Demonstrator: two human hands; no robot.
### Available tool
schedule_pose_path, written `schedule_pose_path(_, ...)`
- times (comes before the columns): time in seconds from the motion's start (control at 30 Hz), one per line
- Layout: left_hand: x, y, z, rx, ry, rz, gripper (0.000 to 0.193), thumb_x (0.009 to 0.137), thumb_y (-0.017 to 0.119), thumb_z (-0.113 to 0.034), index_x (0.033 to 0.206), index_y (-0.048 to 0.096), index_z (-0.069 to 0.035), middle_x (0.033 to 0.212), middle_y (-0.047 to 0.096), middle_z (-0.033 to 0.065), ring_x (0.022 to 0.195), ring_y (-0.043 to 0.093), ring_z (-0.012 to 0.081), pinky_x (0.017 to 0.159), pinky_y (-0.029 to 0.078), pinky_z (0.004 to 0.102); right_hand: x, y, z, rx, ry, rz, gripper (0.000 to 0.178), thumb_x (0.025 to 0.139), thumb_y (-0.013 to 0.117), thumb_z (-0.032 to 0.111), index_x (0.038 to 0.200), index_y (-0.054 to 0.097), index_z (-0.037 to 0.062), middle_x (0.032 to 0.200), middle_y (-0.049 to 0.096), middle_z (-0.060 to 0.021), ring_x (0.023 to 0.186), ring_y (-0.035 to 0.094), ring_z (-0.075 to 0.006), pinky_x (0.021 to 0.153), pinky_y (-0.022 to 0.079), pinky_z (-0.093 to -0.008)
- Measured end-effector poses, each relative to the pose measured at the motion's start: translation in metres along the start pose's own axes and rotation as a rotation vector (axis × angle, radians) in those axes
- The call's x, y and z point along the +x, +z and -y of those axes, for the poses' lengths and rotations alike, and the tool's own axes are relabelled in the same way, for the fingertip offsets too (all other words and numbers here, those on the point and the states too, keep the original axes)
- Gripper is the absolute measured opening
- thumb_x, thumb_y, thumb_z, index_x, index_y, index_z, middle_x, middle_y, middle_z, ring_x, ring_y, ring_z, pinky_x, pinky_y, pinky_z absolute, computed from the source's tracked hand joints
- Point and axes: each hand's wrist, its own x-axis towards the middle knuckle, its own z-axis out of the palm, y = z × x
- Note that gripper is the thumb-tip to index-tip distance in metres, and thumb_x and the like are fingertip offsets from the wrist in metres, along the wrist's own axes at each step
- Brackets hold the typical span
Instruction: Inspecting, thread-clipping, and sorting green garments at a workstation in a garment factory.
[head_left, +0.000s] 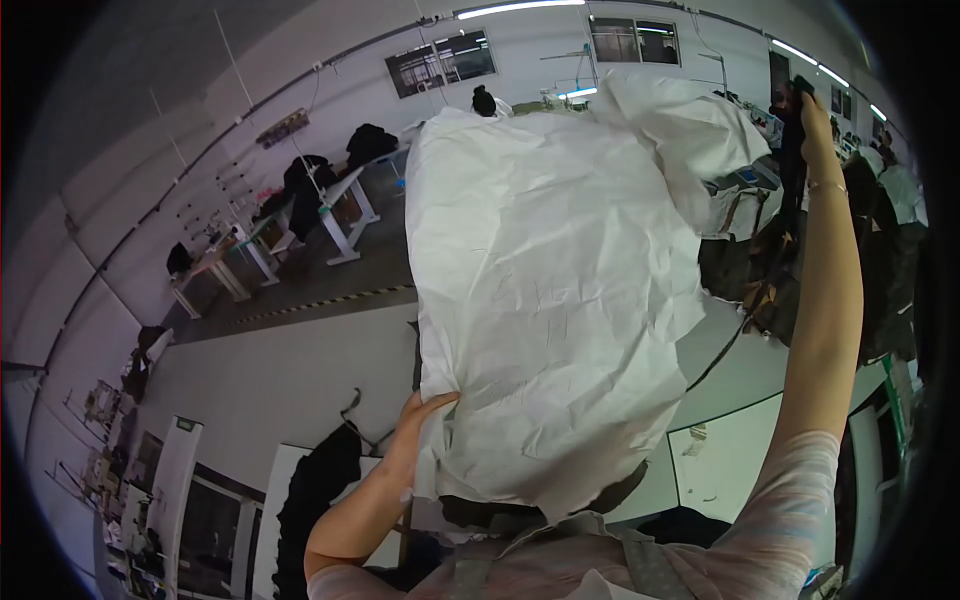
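A large, creased white sheet (555, 270), paper-like, hangs in front of me and fills the middle of the view. My left hand (432, 402) is closed on its lower left edge, thumb on top and the other fingers hidden behind. Dark cloth (620, 492) shows under the sheet's bottom edge. Stretched far out to the upper right, my right hand (814, 108) is closed around black cloth (793, 150) that hangs down below it. A thin dark strip runs from there toward the sheet's right side.
Dark garments (880, 270) are heaped at the right. White worktables (345, 215) with black cloth stand at the far left, beyond a striped floor line. A black garment (318, 490) lies at lower left, near a white panel (725, 455) at lower right. People are in the background.
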Motion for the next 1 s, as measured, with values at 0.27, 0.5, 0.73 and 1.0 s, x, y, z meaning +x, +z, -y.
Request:
schedule_pose_path(0.27, -0.013, -0.007, -0.103, 1.035, 1.252, -0.012, 0.085, 0.08, 0.069, -0.036, 0.146, 0.024, -0.011, 0.151, 0.019, 0.0189, 0.139, 0.015, 0.0374, 0.11, 0.018, 0.048, 0.02, 0.098, 0.037, 0.253, -0.142, 0.186, 0.03, 0.094, 0.043, 0.023, 0.115, 0.057, 0.0051, 0.101, 0.066, -0.0095, 0.089, 0.062, -0.0215, 0.081, 0.047, -0.034)
schedule_pose_path(0.5, 0.071, 0.105, -0.102, 1.706, 1.388, 0.341, 0.066, 0.079, 0.057, -0.059, 0.139, 0.04, -0.036, 0.154, 0.016, 0.0097, 0.141, 0.004, 0.0396, 0.103, 0.004, 0.0711, 0.023, 0.144, 0.068, -0.527, -0.548, 0.111, 0.034, 0.096, 0.038, 0.027, 0.117, 0.056, 0.0065, 0.105, 0.064, -0.0149, 0.097, 0.061, -0.0266, 0.083, 0.047, -0.04)
schedule_pose_path(0.73, 0.107, 0.102, -0.051, 1.494, 1.186, 0.434, 0.068, 0.079, 0.055, -0.059, 0.139, 0.04, -0.031, 0.155, 0.011, 0.0097, 0.141, -0.004, 0.0416, 0.1, 0.003, 0.0745, -0.043, 0.268, 0.093, -0.344, -1.038, 0.411, 0.031, 0.094, 0.041, 0.022, 0.111, 0.059, 0.0026, 0.104, 0.063, -0.0192, 0.101, 0.06, -0.0316, 0.079, 0.049, -0.0368)
schedule_pose_path(1.0, 0.124, -0.031, -0.064, 0.396, 1.357, 0.142, 0.003, 0.077, 0.062, -0.008, 0.078, 0.062, -0.004, 0.083, 0.063, 0.0109, 0.089, 0.061, 0.0267, 0.084, 0.046, 0.0361, -0.325, 0.433, -0.104, -0.275, -0.846, 0.871, 0.028, 0.092, 0.047, 0.02, 0.095, 0.066, -0.0002, 0.087, 0.064, -0.0223, 0.081, 0.062, -0.0315, 0.076, 0.047, -0.0396)
